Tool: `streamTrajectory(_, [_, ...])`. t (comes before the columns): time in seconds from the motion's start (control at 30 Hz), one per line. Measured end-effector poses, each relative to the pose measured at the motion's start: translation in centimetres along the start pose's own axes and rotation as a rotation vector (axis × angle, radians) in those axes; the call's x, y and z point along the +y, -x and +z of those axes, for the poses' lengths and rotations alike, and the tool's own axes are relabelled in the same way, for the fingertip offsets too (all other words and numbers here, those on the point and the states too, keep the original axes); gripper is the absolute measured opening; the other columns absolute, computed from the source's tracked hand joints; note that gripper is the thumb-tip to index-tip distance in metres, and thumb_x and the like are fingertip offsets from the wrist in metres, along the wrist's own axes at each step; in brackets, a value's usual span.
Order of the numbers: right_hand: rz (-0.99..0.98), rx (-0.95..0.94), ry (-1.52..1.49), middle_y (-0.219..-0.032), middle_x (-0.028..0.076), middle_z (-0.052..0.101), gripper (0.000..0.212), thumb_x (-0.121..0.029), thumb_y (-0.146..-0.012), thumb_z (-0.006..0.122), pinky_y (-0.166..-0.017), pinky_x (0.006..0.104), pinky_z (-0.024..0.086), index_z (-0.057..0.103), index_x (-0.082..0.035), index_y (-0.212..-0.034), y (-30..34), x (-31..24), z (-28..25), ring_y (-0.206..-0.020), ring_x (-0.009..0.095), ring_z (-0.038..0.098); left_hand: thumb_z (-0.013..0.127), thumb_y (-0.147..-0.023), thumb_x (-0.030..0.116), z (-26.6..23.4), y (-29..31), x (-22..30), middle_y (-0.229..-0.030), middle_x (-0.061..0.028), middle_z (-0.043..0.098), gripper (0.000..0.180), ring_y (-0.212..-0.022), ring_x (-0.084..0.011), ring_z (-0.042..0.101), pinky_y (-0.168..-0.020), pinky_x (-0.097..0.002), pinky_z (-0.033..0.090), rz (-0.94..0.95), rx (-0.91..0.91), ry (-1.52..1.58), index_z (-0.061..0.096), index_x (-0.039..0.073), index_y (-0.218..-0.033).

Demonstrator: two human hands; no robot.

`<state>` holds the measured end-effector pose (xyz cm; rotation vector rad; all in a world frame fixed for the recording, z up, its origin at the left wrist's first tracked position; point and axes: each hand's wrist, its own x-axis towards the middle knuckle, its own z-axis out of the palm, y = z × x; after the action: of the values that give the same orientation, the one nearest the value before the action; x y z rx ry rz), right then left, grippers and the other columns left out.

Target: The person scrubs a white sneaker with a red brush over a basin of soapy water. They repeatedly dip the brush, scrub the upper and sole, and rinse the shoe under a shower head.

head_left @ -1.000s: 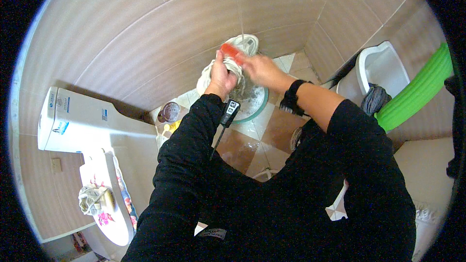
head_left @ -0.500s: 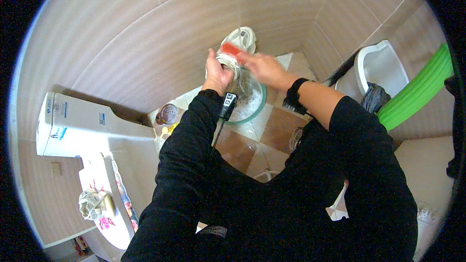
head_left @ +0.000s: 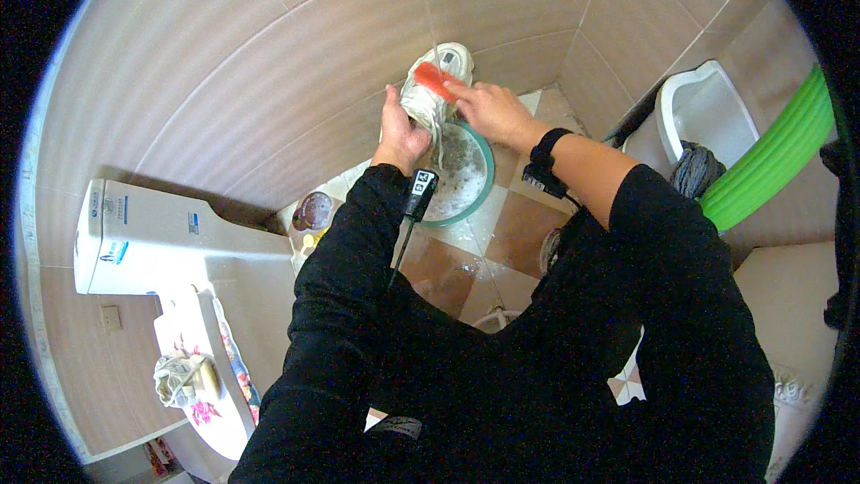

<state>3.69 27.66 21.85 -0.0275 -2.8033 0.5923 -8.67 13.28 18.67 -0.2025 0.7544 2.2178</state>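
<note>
A white sneaker (head_left: 457,61) lies tilted above the basin, its toe pointing away from me. My left hand (head_left: 404,136) grips it from the near left, with the thumb raised apart from the fingers. White laces dangle from the shoe on the near side. In my right hand (head_left: 495,114) is a red-orange scrubbing brush (head_left: 433,81), pressed against the upper of the shoe; its bristles are hidden. Beneath both hands stands a round green-rimmed basin (head_left: 489,181) holding foamy, cloudy water.
At the left is a white toilet (head_left: 134,224); another pale shoe (head_left: 175,379) rests on its flowered lid (head_left: 235,426). A dark round dish (head_left: 312,211) sits on the checkered tiles. On the right are a white bin (head_left: 712,112), a dark bundle (head_left: 697,170) and a ribbed green tube (head_left: 775,152).
The brush has slid slightly away from me along the shoe, and more of the shoe's upper shows. My left hand keeps its hold. The whole view has shifted a little.
</note>
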Motion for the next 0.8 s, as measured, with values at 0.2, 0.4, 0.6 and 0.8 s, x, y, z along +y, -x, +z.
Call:
streamTrajectory(0.2, [0.031, 0.097, 0.039, -0.095, 0.024, 0.07, 0.037, -0.024, -0.099, 0.053, -0.075, 0.0548, 0.056, 0.059, -0.016, -0.135, 0.2, 0.4, -0.1, -0.085, 0.042, 0.069, 0.027, -0.105, 0.061, 0.6, -0.5, -0.5, -0.145, -0.0193, 0.053, 0.075, -0.132, -0.0382, 0.052, -0.115, -0.0534, 0.037, -0.006, -0.014, 0.049, 0.044, 0.0, -0.145])
streamTrajectory(0.4, [0.057, 0.108, 0.115, -0.086, 0.024, 0.069, 0.034, -0.024, -0.099, 0.054, -0.072, 0.0563, 0.056, 0.06, -0.017, -0.132, 0.3, 0.7, -0.4, -0.084, 0.044, 0.069, 0.026, -0.106, 0.06, 0.4, -0.7, -0.5, -0.146, -0.0211, 0.052, 0.076, -0.132, -0.0384, 0.052, -0.115, -0.0538, 0.037, -0.046, -0.011, 0.092, 0.045, -0.002, -0.144])
streamTrajectory(0.6, [-0.112, -0.082, 0.117, -0.084, 0.024, 0.068, 0.04, -0.022, -0.099, 0.054, -0.07, 0.0547, 0.057, 0.057, -0.013, -0.137, 0.2, 0.7, -0.6, -0.079, 0.044, 0.069, 0.023, -0.108, 0.054, 0.2, -1.0, -0.7, -0.144, -0.0211, 0.054, 0.071, -0.132, -0.0376, 0.053, -0.115, -0.0516, 0.037, -0.023, 0.051, 0.022, 0.046, -0.003, -0.143])
streamTrajectory(0.8, [-0.118, -0.077, -0.052, -0.093, 0.025, 0.07, 0.038, -0.022, -0.098, 0.055, -0.077, 0.0541, 0.056, 0.06, -0.017, -0.135, 0.2, 1.2, -0.3, -0.085, 0.044, 0.069, 0.027, -0.108, 0.053, -0.9, -2.1, -1.1, -0.143, -0.0194, 0.054, 0.067, -0.13, -0.0349, 0.054, -0.114, -0.0511, 0.04, -0.049, 0.079, 0.029, 0.047, -0.001, -0.143])
